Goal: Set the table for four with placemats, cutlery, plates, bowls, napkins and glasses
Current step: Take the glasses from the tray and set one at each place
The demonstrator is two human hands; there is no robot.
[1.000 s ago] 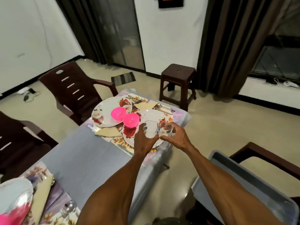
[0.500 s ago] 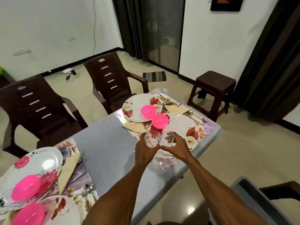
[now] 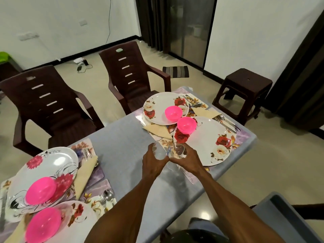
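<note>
My left hand (image 3: pixel 153 163) grips a clear glass (image 3: pixel 158 151) and my right hand (image 3: pixel 188 159) grips a second clear glass (image 3: pixel 178 151). Both glasses are side by side above the grey table (image 3: pixel 122 151), at the near-left edge of a floral plate (image 3: pixel 208 142). A pink bowl (image 3: pixel 186 125) sits on that plate's far rim. Behind it lies another floral plate (image 3: pixel 157 107) with a pink bowl (image 3: pixel 173 112). Folded cream napkins (image 3: pixel 157 129), cutlery (image 3: pixel 226 121) and placemats (image 3: pixel 242 137) lie around them. At the near left are two more plates (image 3: pixel 52 163) with pink bowls (image 3: pixel 41 190).
Two dark brown plastic chairs (image 3: pixel 133 76) stand along the table's far side and a brown stool (image 3: pixel 243 90) beyond its right end. A grey bin (image 3: pixel 287 221) rests on a chair at the bottom right. The table's right edge runs close to my arms.
My view has swung left and closer, bringing the near-left place settings into sight. Both hands with the glasses have come down lower, nearer the table beside the plate.
</note>
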